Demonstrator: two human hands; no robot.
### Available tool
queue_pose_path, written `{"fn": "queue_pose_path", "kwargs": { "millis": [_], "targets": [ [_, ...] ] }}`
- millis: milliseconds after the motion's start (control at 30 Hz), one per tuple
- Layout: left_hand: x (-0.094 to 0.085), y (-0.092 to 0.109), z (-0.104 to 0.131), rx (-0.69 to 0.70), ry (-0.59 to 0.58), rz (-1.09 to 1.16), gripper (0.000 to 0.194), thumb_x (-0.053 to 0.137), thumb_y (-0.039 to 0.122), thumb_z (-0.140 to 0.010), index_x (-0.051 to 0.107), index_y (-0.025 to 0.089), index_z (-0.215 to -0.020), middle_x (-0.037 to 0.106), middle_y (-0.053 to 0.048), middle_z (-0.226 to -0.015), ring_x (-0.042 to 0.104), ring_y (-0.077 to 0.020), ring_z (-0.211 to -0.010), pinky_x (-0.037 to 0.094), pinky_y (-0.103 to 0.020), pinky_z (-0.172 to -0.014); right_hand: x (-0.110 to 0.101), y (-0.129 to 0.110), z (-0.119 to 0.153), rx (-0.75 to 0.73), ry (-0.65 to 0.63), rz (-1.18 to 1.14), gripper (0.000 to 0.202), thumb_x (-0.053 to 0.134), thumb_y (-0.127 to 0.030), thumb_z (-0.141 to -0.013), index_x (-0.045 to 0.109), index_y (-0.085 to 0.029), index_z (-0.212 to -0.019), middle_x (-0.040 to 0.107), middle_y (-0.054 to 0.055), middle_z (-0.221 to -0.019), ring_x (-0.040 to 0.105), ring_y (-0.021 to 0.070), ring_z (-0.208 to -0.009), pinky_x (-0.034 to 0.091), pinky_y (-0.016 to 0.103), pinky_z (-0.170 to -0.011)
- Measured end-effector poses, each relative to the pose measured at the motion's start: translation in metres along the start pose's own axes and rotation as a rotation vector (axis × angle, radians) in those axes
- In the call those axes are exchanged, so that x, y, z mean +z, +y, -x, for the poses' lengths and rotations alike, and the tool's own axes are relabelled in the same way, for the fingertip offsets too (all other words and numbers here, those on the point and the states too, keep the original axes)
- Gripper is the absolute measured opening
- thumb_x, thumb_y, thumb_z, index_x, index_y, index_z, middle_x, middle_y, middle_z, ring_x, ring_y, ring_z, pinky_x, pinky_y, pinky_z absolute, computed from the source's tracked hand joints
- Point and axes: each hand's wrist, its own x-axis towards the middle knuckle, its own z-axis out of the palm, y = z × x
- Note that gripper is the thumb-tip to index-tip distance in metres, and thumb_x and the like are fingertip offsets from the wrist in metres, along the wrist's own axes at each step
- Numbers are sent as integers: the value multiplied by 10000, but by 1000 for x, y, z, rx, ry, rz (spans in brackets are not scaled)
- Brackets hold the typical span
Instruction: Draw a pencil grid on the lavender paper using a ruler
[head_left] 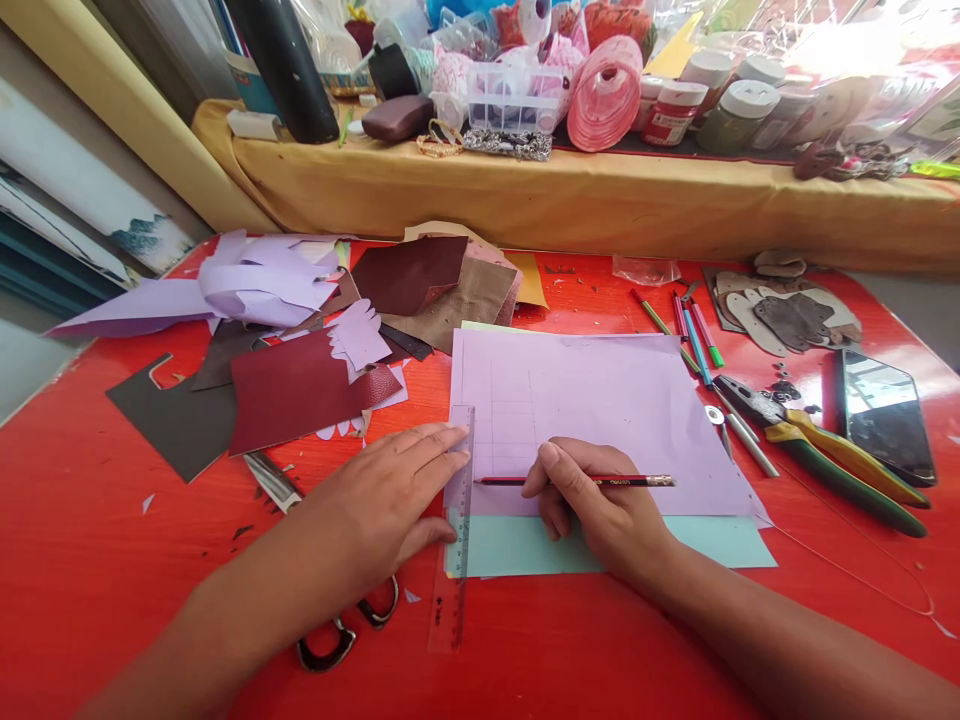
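My left hand (409, 480) lies with its fingers stretched out over a clear ruler (452, 600), pressing it down along the left side of a purple sheet of paper (600, 390). The ruler runs up and down, its lower end past the paper's edge. In my right hand (592, 490) is a dark pencil (637, 481), gripped between thumb and fingers. It lies almost level, its tip touching or close to the ruler's right edge. Faint pencil lines form boxes on the purple sheet. Under that sheet, light green paper (705, 540) sticks out at the front.
Scissors (326, 645) lie partly beneath my left forearm. Leather pieces (292, 390) and purple paper scraps (262, 280) are heaped at the left. Felt-tip pens (697, 340), pliers (825, 450) and a phone (885, 415) lie at the right. A cloth-covered ledge (525, 200) with jars stands behind.
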Motion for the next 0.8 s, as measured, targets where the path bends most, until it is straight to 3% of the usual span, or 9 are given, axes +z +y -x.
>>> {"fn": "queue_pose_path", "kwargs": {
  "millis": [800],
  "targets": [
    [-5, 1, -1, 25, 8, -59, 562, 728, 424, -1052, 578, 212, -1551, 590, -108, -1660, 592, -290, -1497, 468, -422, -1248, 0, 1, 1, -5, 35, -44, 579, 580, -663, -1096, 736, -191, -799, 551, -35, -483, 528, 134, -450, 419, 266, -474]
  ]
}}
